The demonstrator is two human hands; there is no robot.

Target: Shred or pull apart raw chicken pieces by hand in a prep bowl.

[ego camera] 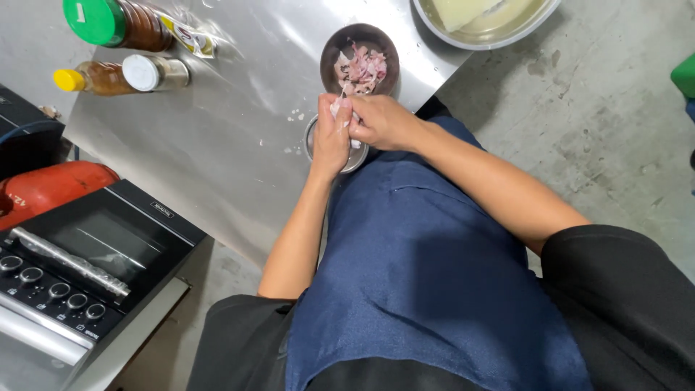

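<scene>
A steel counter [232, 137] is carrying a dark bowl [360, 45] of pinkish peelings; a small metal bowl [340, 148] is sitting beside it; three bottles [119, 72] are lying at the far corner; a large metal basin [481, 25] is resting at the edge.

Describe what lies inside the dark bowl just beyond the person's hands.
The dark bowl holds a heap of pinkish-white peelings. Whatever lies beneath the heap is covered, and the left hand and right hand hide its near rim.

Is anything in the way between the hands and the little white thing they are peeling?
No. Both the left hand and the right hand already touch the small white piece, held above a small metal bowl. Nothing visible sits between them.
</scene>
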